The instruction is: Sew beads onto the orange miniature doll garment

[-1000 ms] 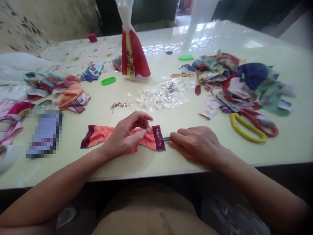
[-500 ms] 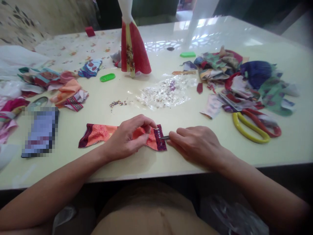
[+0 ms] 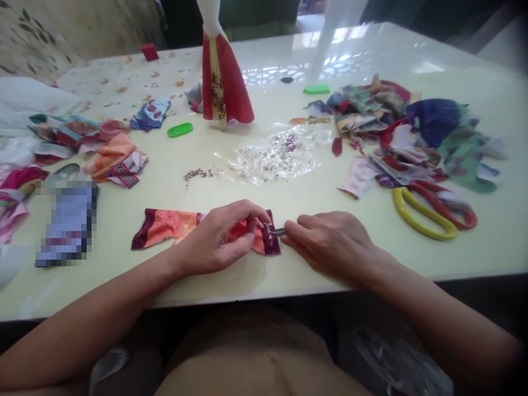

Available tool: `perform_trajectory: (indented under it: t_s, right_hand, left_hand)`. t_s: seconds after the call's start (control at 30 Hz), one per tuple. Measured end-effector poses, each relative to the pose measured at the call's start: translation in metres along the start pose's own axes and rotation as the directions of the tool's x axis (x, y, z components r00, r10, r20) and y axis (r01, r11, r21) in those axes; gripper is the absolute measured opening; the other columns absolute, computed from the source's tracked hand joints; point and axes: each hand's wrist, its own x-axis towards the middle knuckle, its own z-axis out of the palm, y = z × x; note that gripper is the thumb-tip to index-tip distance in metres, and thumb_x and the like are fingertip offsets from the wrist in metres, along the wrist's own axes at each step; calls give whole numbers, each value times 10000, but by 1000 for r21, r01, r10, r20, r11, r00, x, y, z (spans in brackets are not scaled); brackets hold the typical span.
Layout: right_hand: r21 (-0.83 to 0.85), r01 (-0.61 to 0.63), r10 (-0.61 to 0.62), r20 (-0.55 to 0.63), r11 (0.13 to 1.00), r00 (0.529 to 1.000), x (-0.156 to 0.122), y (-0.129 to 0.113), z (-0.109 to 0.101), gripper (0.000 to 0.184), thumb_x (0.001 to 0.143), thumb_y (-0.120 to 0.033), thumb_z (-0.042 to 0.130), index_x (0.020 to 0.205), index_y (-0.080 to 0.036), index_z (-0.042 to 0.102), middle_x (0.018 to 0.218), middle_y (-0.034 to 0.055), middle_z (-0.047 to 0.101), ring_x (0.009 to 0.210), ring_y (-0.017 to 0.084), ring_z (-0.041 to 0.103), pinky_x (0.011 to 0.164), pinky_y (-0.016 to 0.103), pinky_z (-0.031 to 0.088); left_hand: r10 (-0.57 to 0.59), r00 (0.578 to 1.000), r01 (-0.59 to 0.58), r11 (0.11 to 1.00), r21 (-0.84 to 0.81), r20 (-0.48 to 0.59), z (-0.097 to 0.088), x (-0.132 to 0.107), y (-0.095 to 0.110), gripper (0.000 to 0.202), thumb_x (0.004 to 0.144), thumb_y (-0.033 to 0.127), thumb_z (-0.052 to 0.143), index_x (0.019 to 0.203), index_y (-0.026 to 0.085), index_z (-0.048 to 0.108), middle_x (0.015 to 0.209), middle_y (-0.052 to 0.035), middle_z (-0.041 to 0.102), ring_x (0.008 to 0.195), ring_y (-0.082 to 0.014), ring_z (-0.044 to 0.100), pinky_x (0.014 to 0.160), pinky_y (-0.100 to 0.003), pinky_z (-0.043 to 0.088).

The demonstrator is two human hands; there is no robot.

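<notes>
Flat orange cloth (image 3: pixel 167 226), maroon ends

two hands (image 3: pixel 218 236) (image 3: pixel 334 245), one dark-ended orange cloth (image 3: pixel 165 226), one slim tool (image 3: pixel 279 232), two green trays (image 3: pixel 180 130) (image 3: pixel 316 89), one figure (image 3: pixel 235 82), one red box (image 3: pixel 149 52)

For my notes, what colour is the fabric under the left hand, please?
The fabric is orange with dark purple ends (head view).

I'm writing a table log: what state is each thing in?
Orange cloth: laid out, partly covered
Slim tool: gripped, tip at the cloth's right end
Left hand: curled over the cloth, hold unclear
Right hand: closed on the tool
Skirted figure: upright, top out of frame
Plastic sheet: crumpled, spread out
Loose bits: scattered
Fabric scraps: loosely heaped
Green trays: both lying flat
Yellow loop: lying flat
</notes>
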Motion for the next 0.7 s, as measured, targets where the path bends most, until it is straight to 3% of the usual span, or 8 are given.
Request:
perform_trajectory:
  t_s: [0.3, 0.5, 0.7]
  right_hand:
    - [21, 11, -10, -37, 1000, 999, -2, 1, 1, 306, 964, -367, 419, 763, -196, 574, 615, 0, 570, 497, 111, 381, 529, 312, 103]
    - [30, 25, -23, -80, 999, 997, -4, 2, 2, 311, 971, -357, 403, 762, -202, 573, 611, -7, 567, 496, 111, 374, 530, 309, 107]
    - [1, 25, -25, -46, 1000, 999, -2, -1, 2, 242, 945, -301, 440, 753, -204, 552, 616, -8, 569, 490, 116, 384, 525, 305, 104]
  left_hand:
    - [-29, 995, 13, 986, 166, 97, 4, 2, -2, 369, 781, 24, 494, 1116, 174, 530, 972, -42, 575, 875, -148, 549, 806, -278, 447]
    - [-35, 994, 13, 978, 210, 102, 4, 1, -1, 354, 782, 27, 495, 1101, 178, 519, 1007, -46, 580, 912, -150, 558, 817, -275, 447]
    - [-40, 993, 13, 971, 238, 107, 5, 1, 0, 339, 800, 46, 498, 1112, 173, 528, 984, -43, 581, 895, -147, 559, 801, -272, 448]
